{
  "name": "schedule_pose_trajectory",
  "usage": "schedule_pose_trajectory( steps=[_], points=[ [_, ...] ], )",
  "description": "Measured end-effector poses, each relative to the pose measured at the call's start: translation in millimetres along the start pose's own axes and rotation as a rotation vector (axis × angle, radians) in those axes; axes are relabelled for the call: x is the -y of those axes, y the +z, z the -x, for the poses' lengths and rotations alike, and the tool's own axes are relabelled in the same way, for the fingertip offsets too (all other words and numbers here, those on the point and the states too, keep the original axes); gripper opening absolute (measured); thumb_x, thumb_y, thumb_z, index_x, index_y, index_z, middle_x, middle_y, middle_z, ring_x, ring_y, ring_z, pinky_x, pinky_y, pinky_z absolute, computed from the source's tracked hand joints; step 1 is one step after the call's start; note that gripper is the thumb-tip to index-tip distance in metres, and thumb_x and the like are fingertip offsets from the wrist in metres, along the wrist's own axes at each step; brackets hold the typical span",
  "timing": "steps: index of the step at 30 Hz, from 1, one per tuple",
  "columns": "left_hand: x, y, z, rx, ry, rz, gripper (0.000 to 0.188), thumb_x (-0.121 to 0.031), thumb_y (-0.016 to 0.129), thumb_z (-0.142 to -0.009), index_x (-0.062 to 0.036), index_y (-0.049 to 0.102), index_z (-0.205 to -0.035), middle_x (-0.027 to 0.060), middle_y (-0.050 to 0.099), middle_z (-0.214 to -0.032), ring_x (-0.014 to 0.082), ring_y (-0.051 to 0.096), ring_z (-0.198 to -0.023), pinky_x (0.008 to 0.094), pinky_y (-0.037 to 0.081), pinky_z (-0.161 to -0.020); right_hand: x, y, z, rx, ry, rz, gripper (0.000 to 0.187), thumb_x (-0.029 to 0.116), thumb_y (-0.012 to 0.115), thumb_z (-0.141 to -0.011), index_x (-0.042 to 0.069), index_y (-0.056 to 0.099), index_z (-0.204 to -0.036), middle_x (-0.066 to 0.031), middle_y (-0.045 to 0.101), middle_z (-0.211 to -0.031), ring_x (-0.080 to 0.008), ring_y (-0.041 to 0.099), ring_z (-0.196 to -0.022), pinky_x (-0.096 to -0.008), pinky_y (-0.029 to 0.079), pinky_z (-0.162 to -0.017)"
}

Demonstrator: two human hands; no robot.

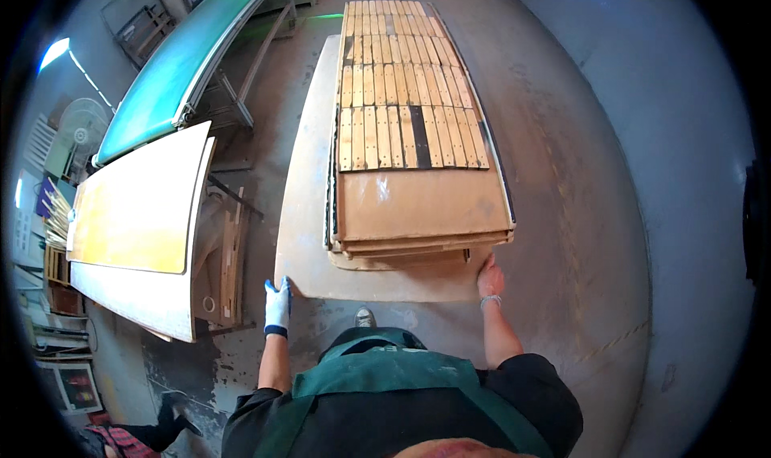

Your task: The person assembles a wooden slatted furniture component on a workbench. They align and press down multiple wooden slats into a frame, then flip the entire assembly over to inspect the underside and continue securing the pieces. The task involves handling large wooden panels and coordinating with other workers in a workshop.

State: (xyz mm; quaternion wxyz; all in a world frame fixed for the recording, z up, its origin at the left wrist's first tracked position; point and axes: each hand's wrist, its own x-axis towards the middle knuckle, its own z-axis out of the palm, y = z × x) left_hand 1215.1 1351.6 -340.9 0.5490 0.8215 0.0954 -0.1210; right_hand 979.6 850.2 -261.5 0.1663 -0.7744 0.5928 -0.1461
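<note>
A large pale board (309,269) with rounded corners lies low in front of me. My left hand (278,304), in a white glove with a blue cuff, is closed on its near left corner. My right hand (491,280), bare with a bracelet at the wrist, grips the near right corner, its fingers partly hidden by the edge. Stacked on the board are several brown trays (418,205) with dark side edges. On the top tray lie rows of light wooden slats (405,81), a few of them dark; its near end shows bare brown surface.
To the left stands a table with pale boards (136,193) on it. Behind it runs a green conveyor belt (181,65). A fan (82,129) and a bundle of thin sticks (56,209) are farther left. A grey wall (642,97) rises at right. Another person (136,438) is at lower left.
</note>
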Motion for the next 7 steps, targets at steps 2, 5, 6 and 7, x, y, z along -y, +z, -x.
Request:
schedule_pose_trajectory(
  steps=[2,5,6,7],
  points=[
    [9.4,-11.6,-25.8,-0.062,0.199,-0.041,0.083,-0.045,0.06,-0.099,0.0069,0.027,-0.154,0.0316,0.047,-0.147,0.038,0.053,-0.132,0.0406,0.043,-0.108,14.9,11.5,-5.1,-0.005,-0.018,-0.045,0.084,0.059,0.018,-0.105,-0.003,0.075,-0.098,-0.0299,0.07,-0.099,-0.049,0.066,-0.099,-0.0568,0.051,-0.086],
    [-13.4,1.1,-26.5,-0.064,0.226,-0.32,0.08,-0.046,0.056,-0.1,0.0063,0.027,-0.154,0.0343,0.043,-0.148,0.0451,0.047,-0.135,0.0464,0.039,-0.112,11.1,9.8,-2.9,0.011,0.017,-0.022,0.083,0.058,0.019,-0.106,-0.002,0.075,-0.096,-0.0294,0.071,-0.098,-0.0484,0.066,-0.099,-0.0568,0.051,-0.087],
    [-10.7,-2.7,-31.5,-0.094,0.228,-0.337,0.081,-0.048,0.056,-0.099,0.0052,0.027,-0.154,0.0346,0.043,-0.147,0.0463,0.046,-0.136,0.0475,0.039,-0.113,19.5,3.6,2.0,0.032,0.019,-0.012,0.083,0.058,0.019,-0.106,-0.002,0.075,-0.096,-0.0293,0.071,-0.098,-0.0482,0.067,-0.099,-0.0568,0.052,-0.087],
    [-5.3,-7.0,-34.8,-0.091,0.224,-0.325,0.084,-0.051,0.056,-0.098,0.0033,0.026,-0.155,0.0333,0.043,-0.148,0.0458,0.045,-0.137,0.0466,0.039,-0.114,26.3,-2.8,9.4,0.033,0.005,-0.085,0.083,0.061,0.021,-0.105,0.0,0.076,-0.097,-0.0291,0.071,-0.096,-0.047,0.067,-0.101,-0.0552,0.052,-0.089]
  ],
)
